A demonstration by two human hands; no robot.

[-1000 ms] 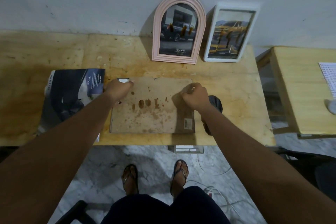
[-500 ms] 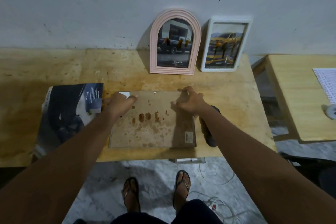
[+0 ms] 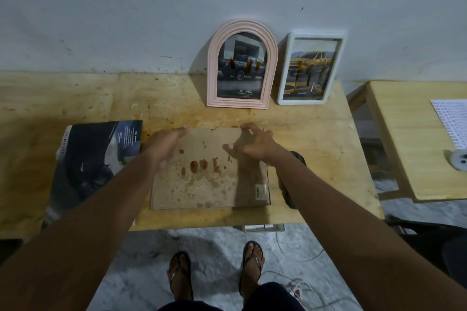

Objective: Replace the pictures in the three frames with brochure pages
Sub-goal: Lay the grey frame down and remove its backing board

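A third picture frame [image 3: 209, 184] lies face down on the wooden table [image 3: 316, 146], showing a stained brown backing board. My left hand [image 3: 164, 146] rests on its far left corner, fingers reaching the far edge. My right hand [image 3: 255, 144] arches over the far right part, fingertips hooked on the far edge and thumb down on the board. A dark car brochure [image 3: 93, 159] lies to the left of the frame. Against the wall stand a pink arched frame [image 3: 241, 65] with a dark truck picture and a white frame [image 3: 309, 68] with a yellow car picture.
A dark object [image 3: 285, 189] lies on the table, partly hidden under my right forearm. A second wooden table [image 3: 404, 146] at the right carries a printed sheet [image 3: 452, 121] and a white round thing [image 3: 460, 160]. Cables [image 3: 298, 288] lie on the floor by my feet.
Both hands moved along the frame's far edge toward its middle. My right hand went from a closed fist to arched, spread fingers. The view tilted up a little.
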